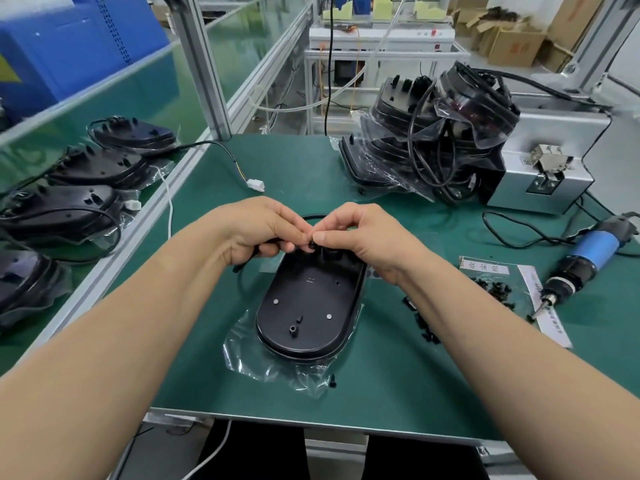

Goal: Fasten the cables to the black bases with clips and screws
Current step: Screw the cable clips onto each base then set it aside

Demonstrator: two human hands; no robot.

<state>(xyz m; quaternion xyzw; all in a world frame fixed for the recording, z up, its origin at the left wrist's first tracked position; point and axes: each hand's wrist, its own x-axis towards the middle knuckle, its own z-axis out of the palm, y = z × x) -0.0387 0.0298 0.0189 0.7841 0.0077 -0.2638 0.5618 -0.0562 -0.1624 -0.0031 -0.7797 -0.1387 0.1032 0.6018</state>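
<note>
On the green bench point(398, 393), a black base point(308, 306) lies on a clear bag point(242, 355). Over its far end, the left hand point(256, 230) grips the black cable point(243, 264), and the right hand point(363, 237) pinches a small black clip point(312, 243).

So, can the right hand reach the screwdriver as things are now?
Probably yes. The screwdriver lies uncovered on the mat, right of the right hand, with only loose screws between them. But that hand pinches a small black part, which it should let go first.
</note>
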